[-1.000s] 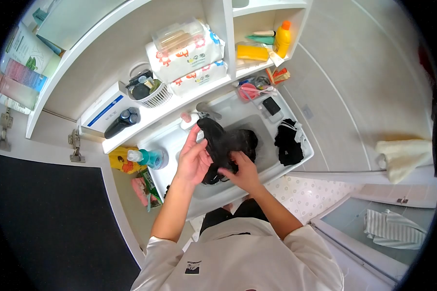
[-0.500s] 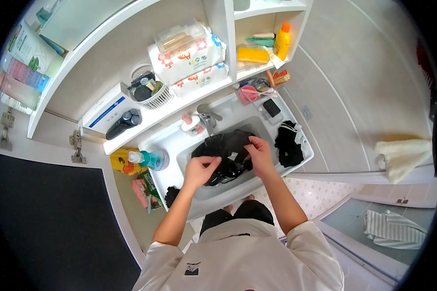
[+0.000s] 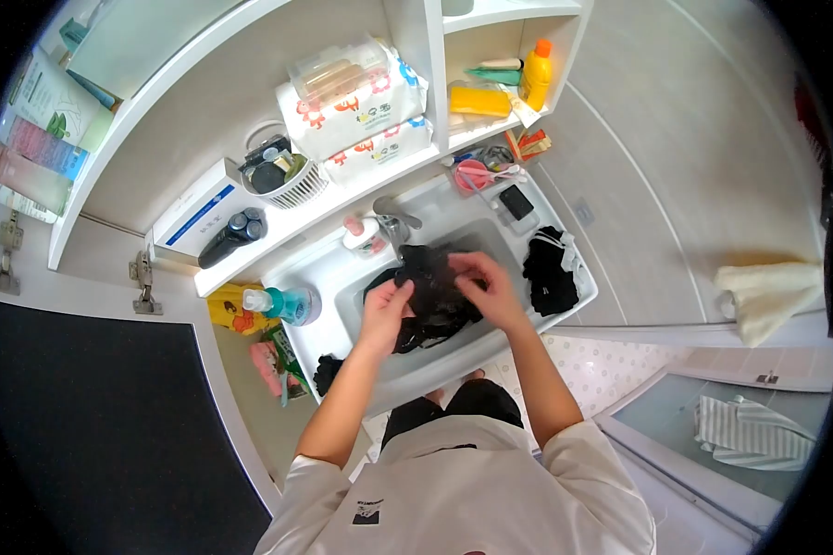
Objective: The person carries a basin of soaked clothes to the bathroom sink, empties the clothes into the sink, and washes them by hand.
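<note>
I have the left hand [image 3: 381, 319] pinching black cloth [image 3: 431, 282]; the right hand [image 3: 495, 294] — closed or not, I can't tell. A weak pinch could drop it sinkward.

Thin black cloth [image 3: 430, 285] looks wet and slightly sheer above the smooth, glossy white basin [image 3: 435, 368]. The far faucet [image 3: 402, 215] is shiny metal, the left spray bottle [image 3: 293, 304] translucent plastic.

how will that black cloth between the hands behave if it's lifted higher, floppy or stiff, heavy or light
The black cloth is likely floppy, since it bunches and folds between the left hand and right hand. It may be heavy for its size and a bit slippery if wet: the cloth below it in the sink looks glossy.
</note>
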A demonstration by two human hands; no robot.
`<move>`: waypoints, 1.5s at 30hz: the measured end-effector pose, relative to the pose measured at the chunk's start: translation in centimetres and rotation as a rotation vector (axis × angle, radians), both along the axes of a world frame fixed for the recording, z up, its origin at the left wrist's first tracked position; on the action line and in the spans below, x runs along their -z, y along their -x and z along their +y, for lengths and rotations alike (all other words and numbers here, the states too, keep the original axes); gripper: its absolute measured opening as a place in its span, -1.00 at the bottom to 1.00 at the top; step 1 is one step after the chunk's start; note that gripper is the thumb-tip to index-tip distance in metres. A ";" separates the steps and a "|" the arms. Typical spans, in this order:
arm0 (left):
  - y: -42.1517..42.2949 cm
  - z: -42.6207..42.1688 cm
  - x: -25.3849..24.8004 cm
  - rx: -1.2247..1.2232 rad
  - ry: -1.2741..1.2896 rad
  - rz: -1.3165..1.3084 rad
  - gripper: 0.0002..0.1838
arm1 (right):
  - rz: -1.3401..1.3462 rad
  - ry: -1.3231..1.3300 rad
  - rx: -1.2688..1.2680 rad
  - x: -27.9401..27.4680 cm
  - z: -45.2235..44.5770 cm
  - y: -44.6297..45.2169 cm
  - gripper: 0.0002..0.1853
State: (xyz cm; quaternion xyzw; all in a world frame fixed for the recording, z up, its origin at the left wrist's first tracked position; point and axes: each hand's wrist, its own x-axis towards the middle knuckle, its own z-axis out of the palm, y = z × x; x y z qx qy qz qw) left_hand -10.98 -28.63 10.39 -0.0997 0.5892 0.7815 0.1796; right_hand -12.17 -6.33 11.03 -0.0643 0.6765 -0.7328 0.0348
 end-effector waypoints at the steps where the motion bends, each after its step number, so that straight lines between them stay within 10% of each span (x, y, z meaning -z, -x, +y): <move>1: 0.1 -0.1 -1.5 -0.042 -0.094 -0.021 -0.79 | 0.102 -0.133 -0.004 0.5 -0.1 -0.4 -0.64; 5: 1.0 -0.2 -8.3 -0.181 -0.310 0.042 -0.74 | 0.261 -0.493 0.087 4.4 -0.4 -1.8 -0.69; 12: 3.3 -5.9 -8.1 -0.126 0.286 0.156 -0.69 | 0.003 -0.423 0.418 4.7 1.4 0.3 -0.78; 18: 1.8 -5.0 -9.8 -0.160 -0.085 -0.058 -0.72 | 0.235 -0.857 0.379 5.3 0.7 0.1 -0.57; 24: 1.7 -3.2 -10.6 -0.122 -0.347 -0.121 -0.67 | 0.562 -0.629 0.035 0.5 -4.6 -2.1 -0.50; 30: 2.3 -4.8 -8.8 -0.082 -0.236 0.044 -0.64 | 0.234 -0.290 0.108 2.0 -3.2 -0.4 -0.77; 38: 2.0 -4.5 -8.3 0.019 -0.168 0.371 -0.22 | 0.112 -0.044 0.017 -10.3 -2.4 1.1 -0.81; 45: 2.2 -4.3 -11.9 -0.079 -0.193 0.203 -0.48 | 0.242 -0.042 0.001 -11.4 -3.0 2.9 -0.88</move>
